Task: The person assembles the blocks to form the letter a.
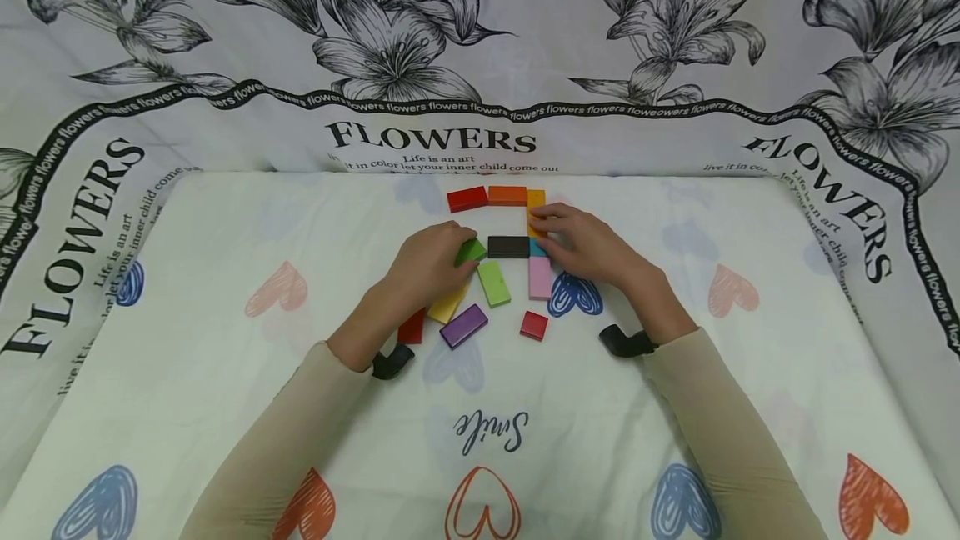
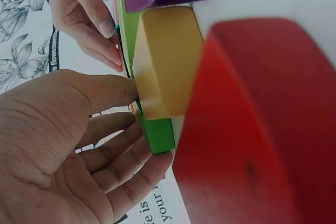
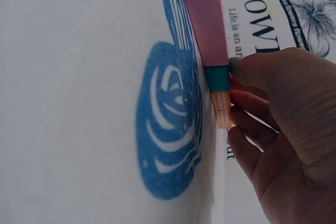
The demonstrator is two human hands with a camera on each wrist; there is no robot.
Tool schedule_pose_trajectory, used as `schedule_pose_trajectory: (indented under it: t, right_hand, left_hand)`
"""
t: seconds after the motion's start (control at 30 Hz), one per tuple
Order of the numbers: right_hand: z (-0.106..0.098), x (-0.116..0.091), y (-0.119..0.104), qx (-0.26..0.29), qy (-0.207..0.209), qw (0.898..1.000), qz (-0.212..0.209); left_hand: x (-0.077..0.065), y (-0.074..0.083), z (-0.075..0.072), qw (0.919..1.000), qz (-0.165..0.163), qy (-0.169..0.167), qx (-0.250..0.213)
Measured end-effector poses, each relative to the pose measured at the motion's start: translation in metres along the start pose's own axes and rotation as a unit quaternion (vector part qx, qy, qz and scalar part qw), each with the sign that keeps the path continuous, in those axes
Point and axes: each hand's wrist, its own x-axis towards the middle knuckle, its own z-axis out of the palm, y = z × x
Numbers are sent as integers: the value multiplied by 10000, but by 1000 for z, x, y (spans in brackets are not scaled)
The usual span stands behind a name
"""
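With thumb and fingertips, my left hand [image 1: 435, 258] grips a green block [image 2: 158, 132] at the left end of a black block [image 1: 508, 247]. My right hand [image 1: 585, 242] lies at the right side of the row, its fingertips touching a yellow-orange block [image 1: 536, 202]. Its thumb rests by a small teal-blue block [image 3: 218, 78], which joins the black block's right end. A pink block [image 1: 539, 280] continues toward me from the teal one. Along the far side, a red block [image 1: 467, 199] and an orange block [image 1: 507, 196] lead up to the yellow-orange one.
Nearer me lie a lime block [image 1: 494, 284], a yellow block [image 1: 447, 307], a purple block [image 1: 464, 326] and a small red block [image 1: 533, 326]. Another red block [image 1: 410, 328] is partly hidden by my left wrist. Everything sits on a heart-printed white cloth [image 1: 570, 440].
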Motion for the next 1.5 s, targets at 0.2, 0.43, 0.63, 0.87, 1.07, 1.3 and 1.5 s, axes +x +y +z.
schedule_pose_trajectory:
  t: [0.2, 0.43, 0.63, 0.87, 1.07, 1.3, 1.5]
  right_hand:
    - [0, 0, -1, -27, 15, 10000, -7]
    - [-1, 0, -1, -37, -17, 10000, -8]
    - [-2, -1, -2, 14, -39, 10000, 52]
    - [-4, 1, -3, 32, -41, 10000, 30]
    - [-3, 1, -3, 53, -75, 9999, 62]
    - [0, 0, -2, 61, -57, 10000, 9]
    - [0, 0, 0, 46, -1, 10000, -38]
  left_hand:
    - [-1, 3, -1, 10000, -37, -6, 36]
    - [-2, 3, 0, 10000, 6, 63, 61]
    - [-2, 3, -1, 10000, 28, 80, 47]
    - [-1, 4, -1, 9999, 0, 136, 40]
    - [-2, 5, -1, 9999, -46, 111, 17]
    - [-3, 3, 1, 9999, -47, 103, 35]
    - [-4, 3, 1, 9999, -37, 118, 4]
